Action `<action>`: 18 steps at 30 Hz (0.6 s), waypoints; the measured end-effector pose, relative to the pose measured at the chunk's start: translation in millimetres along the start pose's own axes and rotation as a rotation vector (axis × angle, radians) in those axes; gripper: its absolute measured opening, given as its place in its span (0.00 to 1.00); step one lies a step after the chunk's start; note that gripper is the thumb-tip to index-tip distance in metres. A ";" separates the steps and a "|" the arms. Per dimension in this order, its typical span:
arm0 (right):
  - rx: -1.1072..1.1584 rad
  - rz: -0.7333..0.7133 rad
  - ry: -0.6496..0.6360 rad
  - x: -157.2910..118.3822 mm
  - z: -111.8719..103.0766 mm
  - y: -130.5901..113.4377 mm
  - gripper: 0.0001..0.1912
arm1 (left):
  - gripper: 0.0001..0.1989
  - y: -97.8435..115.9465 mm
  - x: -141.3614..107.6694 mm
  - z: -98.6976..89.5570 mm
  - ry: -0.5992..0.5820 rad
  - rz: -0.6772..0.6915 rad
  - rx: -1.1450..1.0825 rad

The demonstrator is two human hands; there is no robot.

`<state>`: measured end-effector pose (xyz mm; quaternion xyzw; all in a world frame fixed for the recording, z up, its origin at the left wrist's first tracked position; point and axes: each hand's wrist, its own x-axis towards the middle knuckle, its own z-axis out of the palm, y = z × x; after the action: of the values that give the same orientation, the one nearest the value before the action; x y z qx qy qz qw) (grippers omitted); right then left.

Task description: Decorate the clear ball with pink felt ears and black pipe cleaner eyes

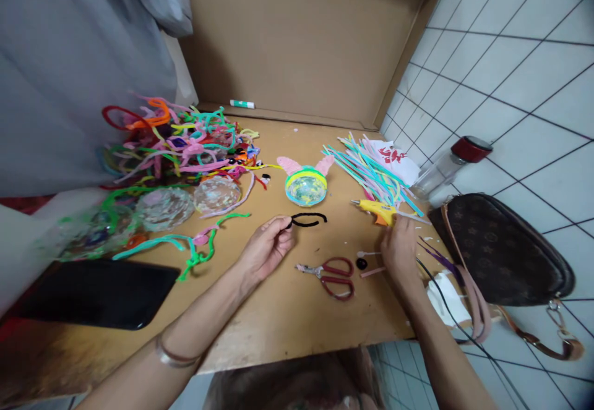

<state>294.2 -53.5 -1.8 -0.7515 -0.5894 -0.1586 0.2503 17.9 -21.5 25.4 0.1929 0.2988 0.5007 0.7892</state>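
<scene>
Pinched in my left hand [268,246] is a bent black pipe cleaner [309,220], its loop pointing right. My right hand [400,246] is at the handle end of a yellow glue gun [375,209]; its fingers are bent, but the grip is partly hidden. Behind the black piece sits a round bowl shape [305,187] with a green and yellow rim and two pink ears. Red-handled scissors [327,274] lie between my hands, beside a small black round piece [361,263].
Tangled colourful pipe cleaners [185,141] and clear wrapped bowls [217,196] fill the left. A black tablet [97,292] lies nearer. Straight pipe cleaners [371,169], a bottle [440,172] and a brown bag [501,249] are right. A cardboard wall [301,39] stands behind.
</scene>
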 end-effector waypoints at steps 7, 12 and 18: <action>0.008 -0.098 0.107 -7.6 -22.7 -19.1 0.18 | 0.14 -0.5 -0.1 0.9 0.035 -0.015 -0.032; -0.030 0.021 -0.020 6.0 12.4 10.8 0.18 | 0.13 0.9 0.7 0.4 0.047 -0.022 -0.044; -0.163 -0.080 -0.097 -10.5 -14.3 -5.5 0.16 | 0.10 5.2 2.3 0.6 0.080 -0.018 -0.056</action>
<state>287.0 -69.0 5.4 -0.7519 -0.6156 -0.1794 0.1533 15.5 -17.2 28.4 0.1479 0.3178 0.5088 0.7863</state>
